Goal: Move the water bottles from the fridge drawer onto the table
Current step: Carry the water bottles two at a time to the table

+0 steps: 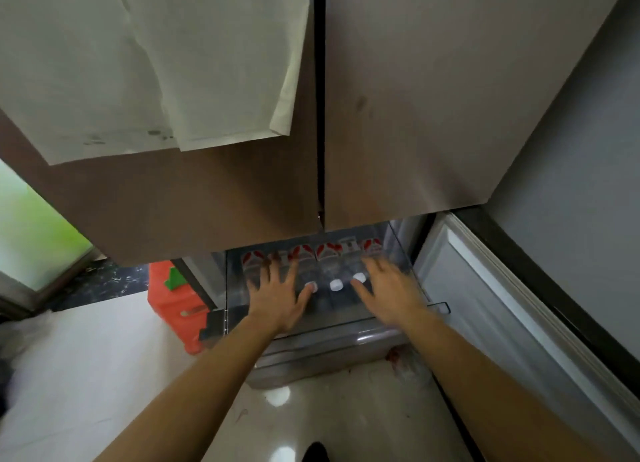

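Several clear water bottles [332, 264] with white caps and red-and-white labels lie side by side in the pulled-out transparent fridge drawer [401, 250], caps pointing toward me. My left hand [277, 291] hovers over the left bottles with fingers spread. My right hand [388, 288] reaches over the right bottles, fingers straight and slightly blurred. Neither hand holds a bottle. The bottles under the hands are partly hidden.
The closed brown upper fridge doors [415, 97] loom above the drawer, with a pale cloth [156, 63] draped over the left one. The open lower door [491, 281] stands to the right. An orange container [173, 305] sits on the floor at left.
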The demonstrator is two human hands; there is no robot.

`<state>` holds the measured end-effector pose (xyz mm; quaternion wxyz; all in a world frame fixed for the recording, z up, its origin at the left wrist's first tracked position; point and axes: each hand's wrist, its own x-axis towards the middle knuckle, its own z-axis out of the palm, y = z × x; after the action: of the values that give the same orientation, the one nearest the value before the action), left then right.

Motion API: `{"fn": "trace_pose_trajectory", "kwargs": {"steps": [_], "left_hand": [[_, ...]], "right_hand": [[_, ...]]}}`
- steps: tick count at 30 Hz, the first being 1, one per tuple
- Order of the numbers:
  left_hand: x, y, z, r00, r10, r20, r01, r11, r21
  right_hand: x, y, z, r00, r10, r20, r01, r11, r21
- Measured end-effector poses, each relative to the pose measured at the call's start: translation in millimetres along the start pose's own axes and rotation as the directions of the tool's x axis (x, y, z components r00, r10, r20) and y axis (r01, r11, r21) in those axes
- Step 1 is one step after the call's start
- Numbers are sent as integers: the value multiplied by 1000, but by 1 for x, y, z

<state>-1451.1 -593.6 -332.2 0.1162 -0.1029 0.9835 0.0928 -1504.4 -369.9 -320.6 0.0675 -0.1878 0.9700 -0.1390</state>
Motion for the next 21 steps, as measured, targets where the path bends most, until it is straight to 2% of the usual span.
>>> {"fn": "trace_pose_trajectory", "kwargs": {"steps": [6,11,13,17,21], "left_hand": [[54,-23,37,976,-43,213,51,998,-32],[72,-37,65,932,-39,361,82,991,-105],[77,-41,72,912,-38,408,113,981,-161],[80,-42,78,902,-48,430,155,964,-217],[85,-37,77,934,-63,351,178,936,-305]], "right_hand": [[60,1,46,960,-10,280,-20,994,105],[86,-5,77,876,-56,480,-11,991,135],[94,-6,84,854,-65,515,-10,990,141],[106,-4,95,824,-29,566,-30,995,94],[104,-2,86,835,-51,547,-23,992,127]]}}
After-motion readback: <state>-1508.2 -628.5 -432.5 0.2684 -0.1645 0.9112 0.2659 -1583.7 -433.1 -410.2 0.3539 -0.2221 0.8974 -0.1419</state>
